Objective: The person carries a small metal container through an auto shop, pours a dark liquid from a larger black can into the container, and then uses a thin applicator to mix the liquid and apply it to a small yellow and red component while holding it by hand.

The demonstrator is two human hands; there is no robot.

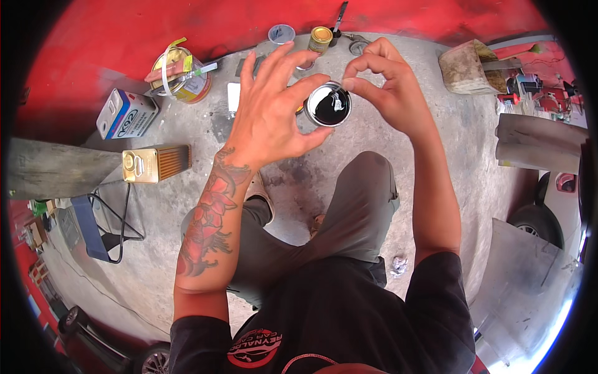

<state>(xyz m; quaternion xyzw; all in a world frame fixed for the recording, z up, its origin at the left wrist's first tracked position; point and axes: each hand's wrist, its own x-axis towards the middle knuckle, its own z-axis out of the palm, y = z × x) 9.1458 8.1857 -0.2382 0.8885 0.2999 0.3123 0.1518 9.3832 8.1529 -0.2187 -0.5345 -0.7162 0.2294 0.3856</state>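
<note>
A small round metal cup (328,106) holds dark and white liquid, partly streaked. My left hand (268,112) grips it from the left, thumb at its lower edge and index finger at its upper rim, other fingers spread. My right hand (380,87) pinches a thin stick (337,88) at the cup's upper right, thumb and index finger together; the stick reaches into the liquid. Beyond the cup stand a gold-lidded can (321,38), a clear cup (281,34) and a dark container with an upright tool (337,28).
At left are a large can with tools (193,87), white (124,113) and gold rectangular tins (156,163), a board (62,165) and a folding stool (106,230). At right are a stained container (467,68), curved panels (536,140) and a car wheel (536,224). My bent knee is below.
</note>
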